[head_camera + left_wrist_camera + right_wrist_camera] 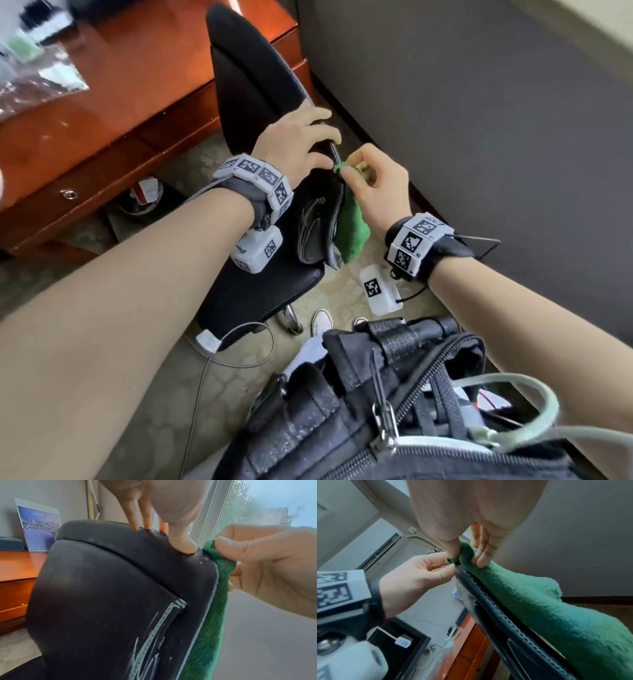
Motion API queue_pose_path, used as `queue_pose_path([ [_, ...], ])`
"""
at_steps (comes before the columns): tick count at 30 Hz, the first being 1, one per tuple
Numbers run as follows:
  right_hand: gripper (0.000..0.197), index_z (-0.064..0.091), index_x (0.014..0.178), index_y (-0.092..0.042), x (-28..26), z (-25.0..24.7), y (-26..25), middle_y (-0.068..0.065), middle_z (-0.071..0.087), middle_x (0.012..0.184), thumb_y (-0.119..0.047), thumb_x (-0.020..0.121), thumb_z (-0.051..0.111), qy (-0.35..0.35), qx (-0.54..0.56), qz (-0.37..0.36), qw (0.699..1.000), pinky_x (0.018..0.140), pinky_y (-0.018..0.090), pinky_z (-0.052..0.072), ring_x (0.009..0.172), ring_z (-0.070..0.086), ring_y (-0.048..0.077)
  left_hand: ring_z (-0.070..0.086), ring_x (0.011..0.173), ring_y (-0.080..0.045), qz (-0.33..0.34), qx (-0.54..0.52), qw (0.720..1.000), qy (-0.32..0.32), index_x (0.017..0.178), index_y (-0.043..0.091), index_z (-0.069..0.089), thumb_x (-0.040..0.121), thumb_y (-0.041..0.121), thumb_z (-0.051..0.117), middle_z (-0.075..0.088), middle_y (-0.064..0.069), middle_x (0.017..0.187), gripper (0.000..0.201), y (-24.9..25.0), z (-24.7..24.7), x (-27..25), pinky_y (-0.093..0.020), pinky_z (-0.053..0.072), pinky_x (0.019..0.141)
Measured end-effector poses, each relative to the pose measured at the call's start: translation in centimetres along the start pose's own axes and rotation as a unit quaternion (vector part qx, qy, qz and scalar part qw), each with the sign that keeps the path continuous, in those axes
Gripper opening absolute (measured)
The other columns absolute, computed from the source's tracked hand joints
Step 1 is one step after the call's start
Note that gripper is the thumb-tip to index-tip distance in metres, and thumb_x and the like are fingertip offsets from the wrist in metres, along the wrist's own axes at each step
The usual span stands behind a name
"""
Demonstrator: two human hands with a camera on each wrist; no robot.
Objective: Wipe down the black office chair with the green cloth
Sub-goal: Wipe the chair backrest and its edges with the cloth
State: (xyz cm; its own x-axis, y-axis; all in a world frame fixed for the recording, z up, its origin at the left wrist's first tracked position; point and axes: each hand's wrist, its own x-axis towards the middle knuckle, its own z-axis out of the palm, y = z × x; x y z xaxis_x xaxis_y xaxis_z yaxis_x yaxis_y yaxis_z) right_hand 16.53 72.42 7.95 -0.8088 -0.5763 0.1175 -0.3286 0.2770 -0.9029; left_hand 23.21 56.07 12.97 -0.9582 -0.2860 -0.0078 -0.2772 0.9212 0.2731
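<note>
The black office chair (253, 85) stands between the desk and the grey wall, its backrest top (120, 555) towards me. My left hand (298, 140) grips the top edge of the backrest, thumb (183, 543) on the back side and fingers over the front. My right hand (373, 181) pinches a top corner of the green cloth (351, 226) right next to the chair's corner. The cloth (530, 601) hangs down along the side edge of the backrest (491, 608). The left hand (419, 574) shows beside it in the right wrist view.
A reddish wooden desk (102, 116) with plastic bags on top stands left of the chair. A grey wall (479, 120) runs close on the right. A black bag (394, 411) hangs at my waist, cables trail near the chair base (291, 318). A window (257, 507) lies beyond.
</note>
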Motion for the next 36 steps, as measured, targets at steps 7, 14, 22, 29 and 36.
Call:
queue_pose_path([
  [7,0.016,0.056,0.074,-0.019,-0.4,0.4,0.4,0.003,0.061,0.074,-0.018,0.081,0.071,0.025,-0.013,0.034,0.999,0.064,0.021,0.044,0.068,0.055,0.018,0.05,0.124,-0.013,-0.034,-0.006,0.999,0.011,0.111,0.042,0.064,0.085,0.04,0.071,0.046,0.017,0.14,0.027,-0.7,-0.1,1.6,-0.042,0.046,0.093],
  [14,0.011,0.062,0.075,-0.021,1.5,0.5,-0.6,-0.008,0.065,0.073,-0.019,0.076,0.072,0.048,-0.01,0.034,0.998,0.07,0.03,0.053,0.071,0.061,0.013,0.051,0.122,-0.013,-0.018,-0.002,1.0,0.024,0.112,0.042,0.063,0.085,0.043,0.071,0.047,0.017,0.138,0.027,-1.4,-0.1,2.1,-0.039,0.045,0.09],
  [22,0.013,0.062,0.072,-0.015,0.0,1.3,0.6,-0.005,0.063,0.069,-0.015,0.078,0.073,0.055,-0.021,0.042,0.997,0.063,0.019,0.045,0.063,0.055,0.011,0.054,0.121,-0.013,-0.025,-0.011,0.999,0.032,0.111,0.041,0.064,0.086,0.041,0.071,0.047,0.016,0.139,0.026,-1.4,0.0,2.5,-0.035,0.045,0.089],
  [29,0.01,0.06,0.075,-0.016,3.0,1.7,-1.2,-0.014,0.057,0.07,-0.014,0.078,0.07,0.098,-0.048,-0.025,0.994,0.066,0.014,0.04,0.064,0.05,-0.001,0.049,0.124,-0.013,-0.024,0.001,0.999,0.038,0.112,0.04,0.064,0.086,0.043,0.07,0.047,0.013,0.139,0.027,-1.3,0.2,2.5,-0.037,0.046,0.085],
  [36,0.007,0.061,0.076,-0.012,1.8,2.2,0.1,-0.007,0.06,0.075,-0.01,0.077,0.068,0.119,-0.064,-0.046,0.99,0.069,0.015,0.041,0.068,0.053,0.006,0.049,0.125,-0.013,-0.025,-0.008,0.999,0.037,0.111,0.041,0.064,0.086,0.042,0.071,0.047,0.014,0.139,0.026,-1.3,0.3,2.5,-0.037,0.045,0.088],
])
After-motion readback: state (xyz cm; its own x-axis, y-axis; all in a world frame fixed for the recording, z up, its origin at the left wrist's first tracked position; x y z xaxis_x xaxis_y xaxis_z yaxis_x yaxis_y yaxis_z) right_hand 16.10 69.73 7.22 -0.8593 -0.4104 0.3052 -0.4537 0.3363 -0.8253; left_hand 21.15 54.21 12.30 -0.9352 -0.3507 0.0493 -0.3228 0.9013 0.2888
